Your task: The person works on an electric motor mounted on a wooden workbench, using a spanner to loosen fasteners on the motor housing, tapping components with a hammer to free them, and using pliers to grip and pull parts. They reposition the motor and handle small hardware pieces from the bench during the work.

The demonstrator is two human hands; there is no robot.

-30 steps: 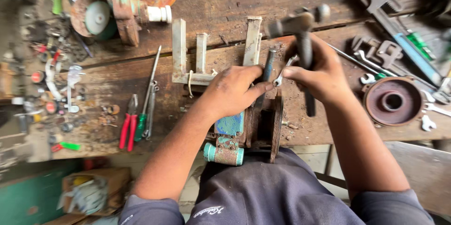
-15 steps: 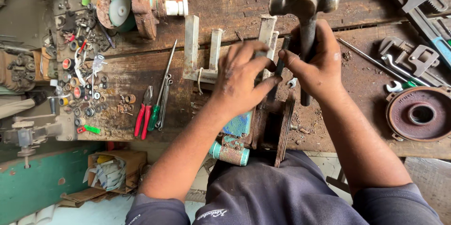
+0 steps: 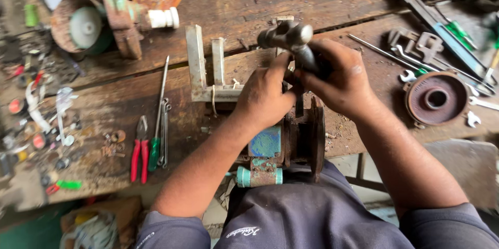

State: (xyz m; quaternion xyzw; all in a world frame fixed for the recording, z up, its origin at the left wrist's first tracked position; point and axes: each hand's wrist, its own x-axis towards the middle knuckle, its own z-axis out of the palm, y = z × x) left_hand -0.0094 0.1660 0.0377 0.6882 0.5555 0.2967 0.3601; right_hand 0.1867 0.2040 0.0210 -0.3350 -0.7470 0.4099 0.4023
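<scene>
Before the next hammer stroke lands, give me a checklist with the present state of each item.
1. Right hand gripped around the hammer handle: ok.
2. Left hand fingers out of the strike line: not ok, they sit right beside the hammer handle, above the pump body.
3. Struck tool held between the hands: cannot tell, hidden by the fingers.
4. Pump body steady on the bench edge: cannot tell; it overhangs toward the person's lap.
5. Loose tools away from the work: ok, the red pliers and round flange lie off to either side.
</scene>
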